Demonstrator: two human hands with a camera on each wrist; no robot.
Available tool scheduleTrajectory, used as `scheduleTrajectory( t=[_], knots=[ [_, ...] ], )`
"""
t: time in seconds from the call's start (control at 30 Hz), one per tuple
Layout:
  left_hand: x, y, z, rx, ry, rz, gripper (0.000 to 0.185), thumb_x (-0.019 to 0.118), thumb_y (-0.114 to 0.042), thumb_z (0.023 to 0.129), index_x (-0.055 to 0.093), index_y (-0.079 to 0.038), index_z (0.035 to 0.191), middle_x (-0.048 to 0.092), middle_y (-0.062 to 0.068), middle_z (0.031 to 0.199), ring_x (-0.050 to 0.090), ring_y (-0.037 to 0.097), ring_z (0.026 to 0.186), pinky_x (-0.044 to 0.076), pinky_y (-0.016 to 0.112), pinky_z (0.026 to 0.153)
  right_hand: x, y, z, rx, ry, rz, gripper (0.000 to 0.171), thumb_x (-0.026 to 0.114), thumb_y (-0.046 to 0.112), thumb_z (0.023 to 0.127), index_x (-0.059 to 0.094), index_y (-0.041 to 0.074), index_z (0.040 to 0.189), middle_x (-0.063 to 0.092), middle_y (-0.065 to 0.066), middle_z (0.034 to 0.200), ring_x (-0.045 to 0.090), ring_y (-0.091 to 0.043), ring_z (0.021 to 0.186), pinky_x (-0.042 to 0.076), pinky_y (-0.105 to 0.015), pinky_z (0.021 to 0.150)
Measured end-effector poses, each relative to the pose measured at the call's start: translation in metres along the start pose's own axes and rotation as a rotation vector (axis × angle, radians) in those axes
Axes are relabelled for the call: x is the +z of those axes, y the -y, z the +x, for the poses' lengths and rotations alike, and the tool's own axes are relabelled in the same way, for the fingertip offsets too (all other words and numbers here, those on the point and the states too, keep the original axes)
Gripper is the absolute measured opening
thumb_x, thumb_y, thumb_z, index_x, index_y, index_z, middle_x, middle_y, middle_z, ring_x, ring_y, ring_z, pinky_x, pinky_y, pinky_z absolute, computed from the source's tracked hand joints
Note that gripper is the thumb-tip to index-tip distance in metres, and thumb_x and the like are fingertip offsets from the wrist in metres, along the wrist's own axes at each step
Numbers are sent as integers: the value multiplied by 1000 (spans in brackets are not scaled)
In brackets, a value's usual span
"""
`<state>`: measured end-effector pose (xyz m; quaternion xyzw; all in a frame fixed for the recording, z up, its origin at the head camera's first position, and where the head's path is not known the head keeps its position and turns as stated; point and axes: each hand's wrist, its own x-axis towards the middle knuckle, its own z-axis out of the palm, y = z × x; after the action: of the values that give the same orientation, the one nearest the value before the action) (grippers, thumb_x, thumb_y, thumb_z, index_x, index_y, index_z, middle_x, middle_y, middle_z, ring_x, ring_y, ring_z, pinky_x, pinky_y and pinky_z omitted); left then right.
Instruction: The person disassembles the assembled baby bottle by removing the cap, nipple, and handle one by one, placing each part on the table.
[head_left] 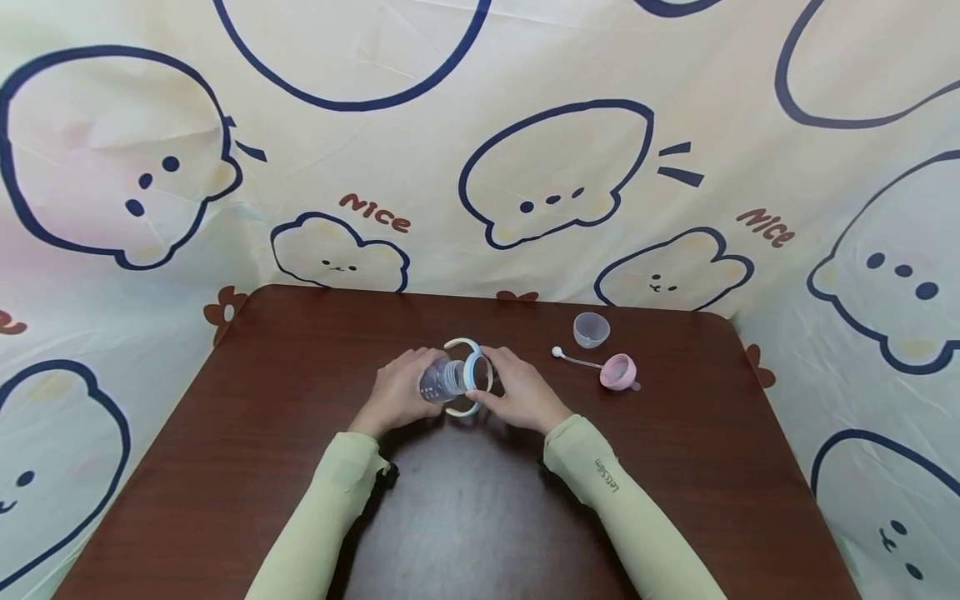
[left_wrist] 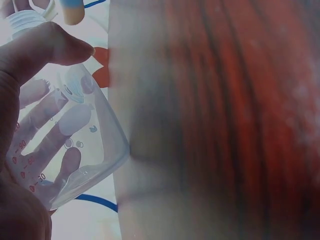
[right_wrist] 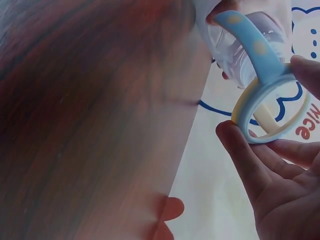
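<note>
Left hand (head_left: 396,397) grips clear bottle (head_left: 442,381); right hand (head_left: 519,393) pinches handle ring (head_left: 477,372) at bottle neck, not yet seated. Pink straw lid (head_left: 618,372), clear cap (head_left: 591,330) lie beyond right hand, unfitted.

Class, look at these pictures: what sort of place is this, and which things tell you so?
Probably a staged tabletop workspace: a brown wooden table walled in by a cartoon-print cloth backdrop, with baby-bottle parts laid out, like the pink straw lid.

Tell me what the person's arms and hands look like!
Both arms wear long, snug, pale yellow-green sleeves down to the wrists. The right sleeve has small dark lettering near the cuff; the left sleeve looks plain. The left hand and right hand are bare, with no gloves.
</note>
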<state>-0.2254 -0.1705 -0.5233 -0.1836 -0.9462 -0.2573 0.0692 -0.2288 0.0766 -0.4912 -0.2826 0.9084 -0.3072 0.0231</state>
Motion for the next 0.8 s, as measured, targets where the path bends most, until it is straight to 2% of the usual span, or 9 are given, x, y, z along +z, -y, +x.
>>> scheduleTrajectory(
  t=[0.2,0.53,0.8],
  knots=[
    [-1,-1,0,-9,9,4,80,96,-25,55,64,-22,128,68,0,112,61,21,102,53,52,79,-5,-6,-1,17,-1,8,72,77,39,92,49,9,150,63,-12,127,65,-23,108,53,-41,97],
    [-1,-1,-2,-23,20,7,81,97,-24,55,64,-22,129,68,0,114,60,21,103,52,52,81,-16,-13,-6,92,18,35,74,79,38,91,47,9,152,63,-15,128,63,-27,107,54,-43,95],
    [-1,-1,-2,-33,26,-1,82,97,-25,56,63,-22,130,68,0,116,60,22,106,52,54,84,-29,-23,-8,81,8,-28,77,78,41,91,46,6,152,62,-14,123,62,-30,103,53,-44,93]
  ],
)
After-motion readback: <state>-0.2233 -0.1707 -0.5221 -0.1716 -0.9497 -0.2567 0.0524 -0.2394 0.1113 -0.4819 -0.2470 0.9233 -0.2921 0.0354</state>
